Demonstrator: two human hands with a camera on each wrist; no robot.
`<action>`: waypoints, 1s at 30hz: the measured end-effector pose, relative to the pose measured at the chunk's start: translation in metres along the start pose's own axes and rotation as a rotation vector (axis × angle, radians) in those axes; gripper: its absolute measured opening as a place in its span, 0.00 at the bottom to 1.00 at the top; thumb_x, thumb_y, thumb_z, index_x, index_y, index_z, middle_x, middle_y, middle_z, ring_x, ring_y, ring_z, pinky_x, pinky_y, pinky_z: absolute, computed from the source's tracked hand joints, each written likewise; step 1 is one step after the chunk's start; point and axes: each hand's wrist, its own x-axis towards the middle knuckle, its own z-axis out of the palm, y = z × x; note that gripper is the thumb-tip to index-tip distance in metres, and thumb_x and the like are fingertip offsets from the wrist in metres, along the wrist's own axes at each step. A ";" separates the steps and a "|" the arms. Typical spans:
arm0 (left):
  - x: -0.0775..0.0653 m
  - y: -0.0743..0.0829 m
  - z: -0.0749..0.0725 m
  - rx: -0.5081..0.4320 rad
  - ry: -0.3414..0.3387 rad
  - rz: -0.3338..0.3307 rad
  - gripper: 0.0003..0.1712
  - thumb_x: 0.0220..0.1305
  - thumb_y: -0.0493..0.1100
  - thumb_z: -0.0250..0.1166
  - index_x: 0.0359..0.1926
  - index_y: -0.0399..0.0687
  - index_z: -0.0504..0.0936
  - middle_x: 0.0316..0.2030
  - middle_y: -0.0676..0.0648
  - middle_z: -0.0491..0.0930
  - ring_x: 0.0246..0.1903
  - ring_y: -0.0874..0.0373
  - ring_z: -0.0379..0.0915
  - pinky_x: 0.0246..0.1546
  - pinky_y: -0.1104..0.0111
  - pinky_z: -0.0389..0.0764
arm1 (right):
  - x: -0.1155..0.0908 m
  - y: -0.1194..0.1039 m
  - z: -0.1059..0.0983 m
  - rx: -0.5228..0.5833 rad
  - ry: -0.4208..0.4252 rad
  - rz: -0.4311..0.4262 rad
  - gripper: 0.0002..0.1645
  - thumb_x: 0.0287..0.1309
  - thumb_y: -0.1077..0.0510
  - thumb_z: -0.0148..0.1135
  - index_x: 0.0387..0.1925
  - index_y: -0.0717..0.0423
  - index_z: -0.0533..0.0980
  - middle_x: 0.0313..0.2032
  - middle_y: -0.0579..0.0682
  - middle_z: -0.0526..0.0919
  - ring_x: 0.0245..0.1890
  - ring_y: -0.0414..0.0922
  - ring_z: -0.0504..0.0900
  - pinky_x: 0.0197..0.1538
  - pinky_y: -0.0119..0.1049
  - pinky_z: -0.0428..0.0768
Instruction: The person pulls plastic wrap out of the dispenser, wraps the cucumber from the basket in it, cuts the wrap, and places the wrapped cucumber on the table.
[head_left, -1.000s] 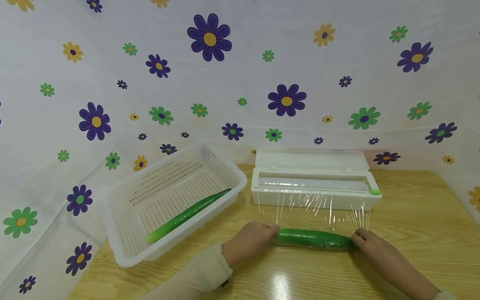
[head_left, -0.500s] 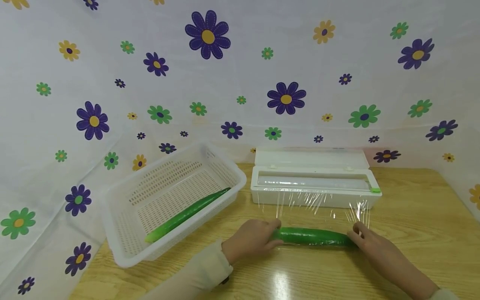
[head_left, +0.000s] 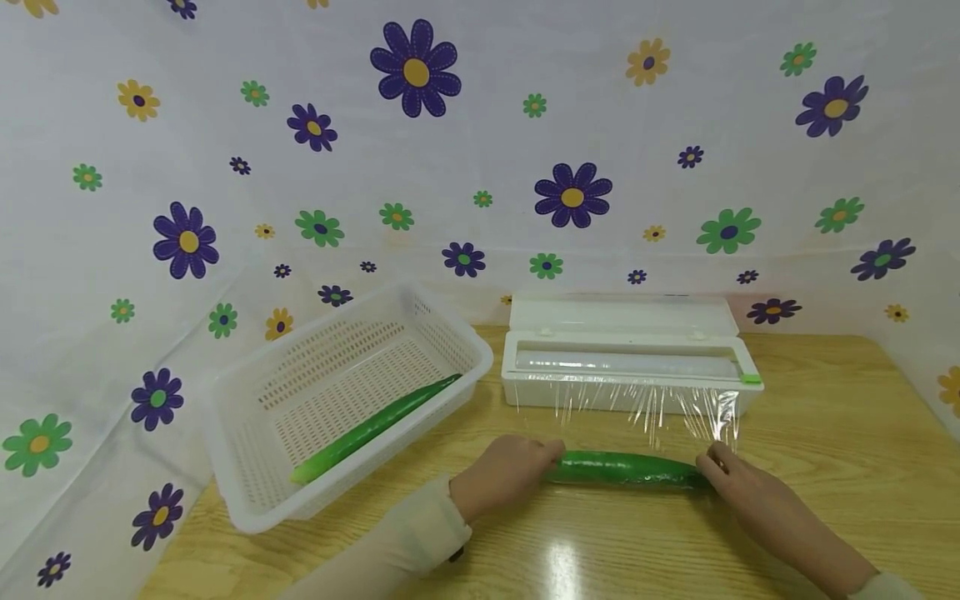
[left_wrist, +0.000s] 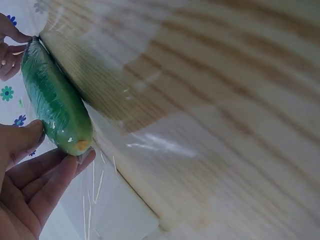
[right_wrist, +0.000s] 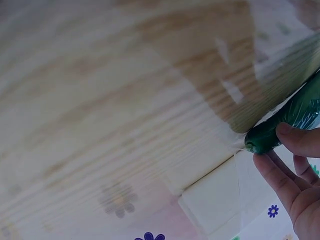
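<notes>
A green cucumber [head_left: 630, 469] lies sideways near the front of the table, with clear cling film [left_wrist: 45, 82] wrinkled round it. My left hand [head_left: 506, 475] grips its left end; in the left wrist view, the thumb [left_wrist: 22, 140] is on one side and the fingers on the other. At the opposite end, my right hand [head_left: 753, 492] pinches the cucumber between thumb and fingers, as the right wrist view confirms. A creased sheet of film [head_left: 652, 417] runs from the cucumber back to a white cling film dispenser [head_left: 630, 398], whose lid is up and whose roll [head_left: 622, 364] shows inside.
Left of the dispenser stands a white perforated basket [head_left: 480, 358] with another cucumber [head_left: 367, 429] in it. A green slider [head_left: 750, 379] sits at the dispenser's right end. Behind the wooden table [head_left: 840, 433] hangs a flowered sheet [head_left: 480, 125].
The cucumber has shifted slightly toward the dispenser. My left fingers spread on its end, then closed in again. The film between cucumber and dispenser shows more creases.
</notes>
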 end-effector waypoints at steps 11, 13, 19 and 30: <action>0.007 -0.003 0.003 -0.171 -0.038 -0.166 0.05 0.65 0.39 0.56 0.30 0.50 0.73 0.14 0.55 0.69 0.14 0.69 0.51 0.14 0.81 0.56 | 0.001 0.000 -0.001 0.007 -0.088 0.017 0.32 0.40 0.74 0.69 0.47 0.47 0.72 0.37 0.50 0.69 0.23 0.35 0.65 0.17 0.22 0.63; 0.008 -0.003 0.003 -0.177 -0.036 -0.202 0.06 0.63 0.34 0.55 0.31 0.49 0.75 0.14 0.55 0.71 0.14 0.70 0.52 0.14 0.81 0.58 | 0.001 0.000 -0.001 0.011 -0.091 0.021 0.33 0.40 0.73 0.69 0.48 0.48 0.72 0.37 0.49 0.71 0.23 0.35 0.66 0.18 0.24 0.64; 0.010 -0.003 0.005 -0.197 -0.023 -0.267 0.10 0.62 0.32 0.53 0.32 0.49 0.79 0.20 0.53 0.79 0.16 0.68 0.65 0.18 0.80 0.67 | 0.001 0.001 0.000 0.012 -0.064 0.003 0.33 0.37 0.73 0.71 0.48 0.50 0.73 0.35 0.48 0.71 0.24 0.35 0.68 0.18 0.26 0.66; 0.001 0.004 0.002 -0.147 0.027 -0.177 0.10 0.64 0.45 0.58 0.36 0.45 0.81 0.32 0.52 0.77 0.25 0.68 0.68 0.23 0.82 0.70 | 0.005 -0.001 0.001 -0.008 -0.087 0.030 0.31 0.38 0.69 0.73 0.46 0.48 0.73 0.33 0.45 0.69 0.25 0.35 0.66 0.18 0.23 0.66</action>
